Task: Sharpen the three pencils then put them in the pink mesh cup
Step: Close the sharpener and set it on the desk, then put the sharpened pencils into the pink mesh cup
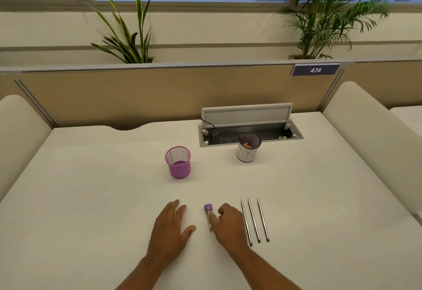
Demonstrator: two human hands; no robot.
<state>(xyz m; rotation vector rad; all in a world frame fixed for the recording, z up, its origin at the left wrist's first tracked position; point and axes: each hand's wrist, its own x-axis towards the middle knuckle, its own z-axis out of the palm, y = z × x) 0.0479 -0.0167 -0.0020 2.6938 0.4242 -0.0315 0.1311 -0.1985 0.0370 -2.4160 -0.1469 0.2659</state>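
Note:
Three grey pencils (255, 220) lie side by side on the white desk (91, 198), tips pointing away from me. A small sharpener (208, 209) with a purple cap and clear body lies between my hands. My right hand (228, 223) rests just left of the pencils, its thumb touching the sharpener's clear body and its fingers curled. My left hand (170, 230) lies flat and open on the desk, left of the sharpener. The pink mesh cup (178, 162) stands upright farther back, with nothing visible inside.
A white cup (247, 150) with dark mesh inside and some shavings stands at the back right, in front of an open cable box (249, 132) set in the desk. Padded dividers flank the desk on both sides.

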